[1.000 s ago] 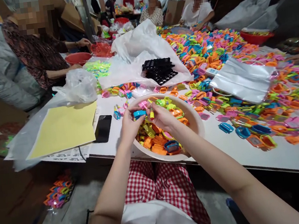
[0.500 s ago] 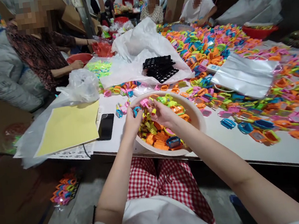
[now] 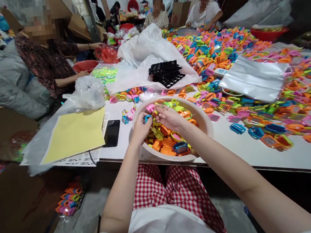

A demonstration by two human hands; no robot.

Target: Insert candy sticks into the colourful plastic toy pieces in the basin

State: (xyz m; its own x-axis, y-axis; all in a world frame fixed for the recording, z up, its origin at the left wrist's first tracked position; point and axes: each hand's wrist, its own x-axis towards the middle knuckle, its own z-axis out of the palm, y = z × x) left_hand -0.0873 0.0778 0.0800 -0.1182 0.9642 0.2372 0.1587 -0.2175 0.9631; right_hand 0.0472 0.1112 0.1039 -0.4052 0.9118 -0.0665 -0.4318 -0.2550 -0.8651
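The left hand (image 3: 141, 128) had its fingers closed around a blue plastic piece (image 3: 146, 118) above the left side of the cream basin (image 3: 202, 126), while the right hand (image 3: 170, 117) pinched a small yellow-and-red piece (image 3: 155, 112) between its fingertips nearby. Orange pieces (image 3: 166, 145) lay inside the basin, which stood on the white counter (image 3: 229, 154), right of a smartphone (image 3: 112, 133).
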